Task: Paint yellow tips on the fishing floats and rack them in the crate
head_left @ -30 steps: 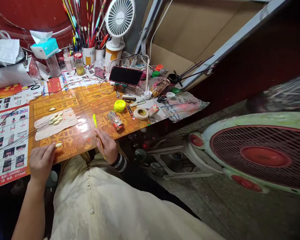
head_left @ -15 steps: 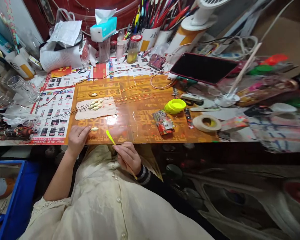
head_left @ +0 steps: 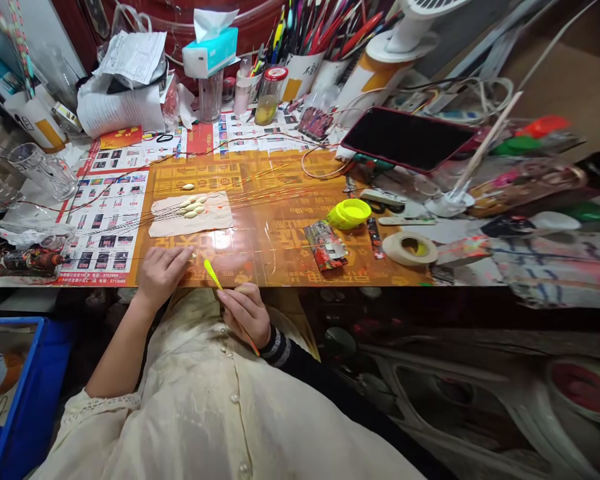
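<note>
My left hand [head_left: 166, 272] rests at the table's front edge, fingers closed over a cream fishing float [head_left: 195, 256], most of which they hide. A thin line runs left from this hand toward a paint-stained motor-like device [head_left: 25, 262]. My right hand [head_left: 249, 313] grips a slim paintbrush [head_left: 211, 272], its bright yellow tip pointing up and left, just right of the float and apart from it. Behind my left hand, several cream floats [head_left: 193, 206] with long thin stems lie on a pale cloth [head_left: 165, 223]. One more float [head_left: 187, 187] lies beyond the cloth.
To the right are a yellow paint cup [head_left: 356, 212], a paint-smeared box [head_left: 325, 245] and a tape roll [head_left: 395, 248]. A phone [head_left: 407, 139] leans behind them. Jars [head_left: 267, 100], brush pots and a tissue box [head_left: 211, 53] line the back. A blue crate [head_left: 43, 373] stands lower left.
My left hand has moved right, its fingers now covering most of the float that showed beside them before. The brush has shifted slightly left, closer to those fingers. The view has moved a little.
</note>
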Demonstrator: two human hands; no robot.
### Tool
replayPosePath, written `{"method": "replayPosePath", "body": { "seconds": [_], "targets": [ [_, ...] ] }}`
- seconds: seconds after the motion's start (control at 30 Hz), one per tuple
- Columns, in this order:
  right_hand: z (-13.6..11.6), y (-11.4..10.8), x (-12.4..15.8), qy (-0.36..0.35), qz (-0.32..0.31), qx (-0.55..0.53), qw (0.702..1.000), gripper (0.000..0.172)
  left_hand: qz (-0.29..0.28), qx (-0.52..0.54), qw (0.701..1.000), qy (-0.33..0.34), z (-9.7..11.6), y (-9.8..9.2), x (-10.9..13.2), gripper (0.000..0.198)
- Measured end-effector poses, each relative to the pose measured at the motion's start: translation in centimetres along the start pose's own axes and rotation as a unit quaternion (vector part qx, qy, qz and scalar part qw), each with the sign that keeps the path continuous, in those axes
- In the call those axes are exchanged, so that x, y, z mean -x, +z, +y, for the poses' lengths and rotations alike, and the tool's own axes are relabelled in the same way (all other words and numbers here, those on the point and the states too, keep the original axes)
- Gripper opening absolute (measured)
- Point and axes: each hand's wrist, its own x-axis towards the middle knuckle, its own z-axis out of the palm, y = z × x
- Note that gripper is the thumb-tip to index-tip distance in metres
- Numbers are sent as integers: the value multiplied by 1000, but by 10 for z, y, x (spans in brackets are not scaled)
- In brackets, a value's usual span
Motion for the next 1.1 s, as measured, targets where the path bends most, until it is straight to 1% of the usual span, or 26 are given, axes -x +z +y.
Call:
{"method": "replayPosePath", "body": {
  "seconds": [0.07, 0.2, 0.4, 0.57, 0.7, 0.83, 0.97, 1.1],
  "targets": [
    [0, 1, 0, 2, -3, 6, 1000, 55, -4, -6, 1000, 7, 4, 2, -4, 42],
    [-1, 3, 1, 3, -4, 11, 1000, 59, -8, 1, 1000, 9, 8, 7, -7, 34],
    [0, 9, 6, 15, -17, 35, 999, 64, -8, 21, 1000, -9, 8, 10, -6, 32],
    [2, 11, 13, 14, -15, 26, 999, 60, -16, 10, 1000, -19, 7, 10, -5, 30],
    [5, 6, 15, 15, -2, 7, 1000, 55, -16, 10, 1000, -17, 9, 11, -8, 31],
    [7, -3, 12, 18, 15, 21, 1000, 51, -12, 0, 1000, 4, 16, 13, -17, 27],
    [8, -11, 7, 23, 20, 37, 999, 52, -8, -3, 1000, 8, 24, 15, -27, 21],
    [10, -15, 6, 20, 36, 35, 999, 54, -3, 10, 1000, 0, 28, 17, -33, 20]
  ]
}}
